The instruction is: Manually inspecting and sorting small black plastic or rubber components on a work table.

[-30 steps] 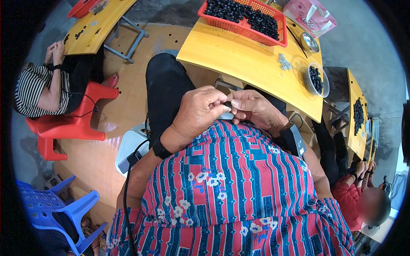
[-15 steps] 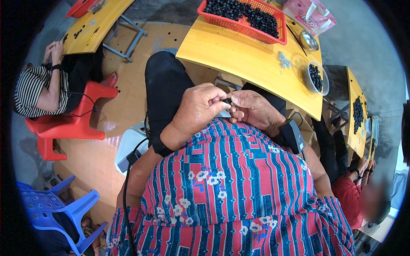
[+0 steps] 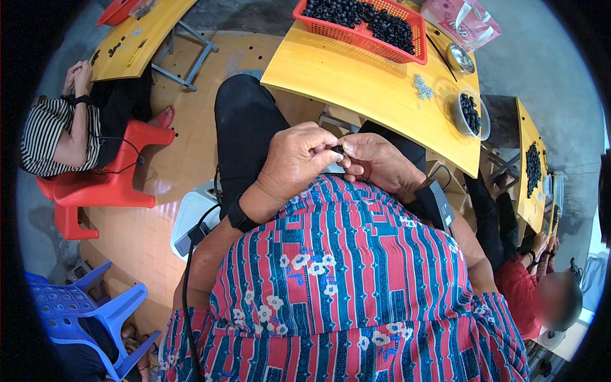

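My left hand [image 3: 294,156] and my right hand [image 3: 383,159] meet above my lap, fingertip to fingertip. Between them is a small black ring-like part [image 3: 337,149], pinched by the left thumb and fingers. The right thumb and forefinger press together at the same part; whether they also hold some tiny piece is hidden. On the yellow table [image 3: 356,83] in front lies a little heap of small clear-silvery bits [image 3: 422,87]. Beside it, a clear round tub [image 3: 485,127] holds more black parts [image 3: 470,114].
A red plastic basket [image 3: 407,58] full of black ring parts stands at the table's far side, near a metal bowl [image 3: 459,57], a dark stick [image 3: 440,54] and a pink bag [image 3: 468,22]. Co-workers sit left and right. A red stool [image 3: 108,169] and blue chair [image 3: 121,312] stand leftward.
Both hands stay together in nearly the same place, with only slight finger movement around the black part. At the right, the co-worker's head has shifted a little.
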Tool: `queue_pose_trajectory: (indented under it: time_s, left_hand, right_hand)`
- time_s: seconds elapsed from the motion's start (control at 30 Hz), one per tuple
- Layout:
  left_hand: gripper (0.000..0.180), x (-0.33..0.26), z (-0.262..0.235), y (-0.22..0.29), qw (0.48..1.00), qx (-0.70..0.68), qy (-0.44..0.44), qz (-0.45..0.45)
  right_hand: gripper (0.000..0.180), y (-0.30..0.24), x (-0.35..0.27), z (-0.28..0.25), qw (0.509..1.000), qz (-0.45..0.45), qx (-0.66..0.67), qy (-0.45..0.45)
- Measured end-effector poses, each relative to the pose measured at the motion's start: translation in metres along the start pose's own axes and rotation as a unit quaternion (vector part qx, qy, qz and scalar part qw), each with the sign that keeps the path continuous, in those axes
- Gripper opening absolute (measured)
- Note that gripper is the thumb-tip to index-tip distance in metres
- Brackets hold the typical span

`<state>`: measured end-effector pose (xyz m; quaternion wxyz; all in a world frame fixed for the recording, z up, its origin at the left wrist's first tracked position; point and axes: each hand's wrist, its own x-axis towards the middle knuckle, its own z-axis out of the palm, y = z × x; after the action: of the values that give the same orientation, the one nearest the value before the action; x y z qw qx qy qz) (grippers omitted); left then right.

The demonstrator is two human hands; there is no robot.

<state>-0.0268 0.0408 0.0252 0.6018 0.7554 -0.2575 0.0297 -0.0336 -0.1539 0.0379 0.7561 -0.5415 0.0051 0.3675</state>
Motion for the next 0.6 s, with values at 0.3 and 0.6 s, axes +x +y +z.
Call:
queue_pose_trajectory:
  time_s: [0.3, 0.6]
  left_hand:
    - [0.014, 0.001, 0.002, -0.005, 0.999, -0.02, -0.004, -0.038]
    - [0.043, -0.008, 0.007, -0.009, 0.975, -0.161, -0.087, -0.125]
  right_hand:
    - [0.027, 0.003, -0.001, 0.003, 0.989, -0.069, -0.128, -0.005]
    - [0.024, 0.004, -0.002, 0.007, 0.915, -0.204, -0.348, 0.014]
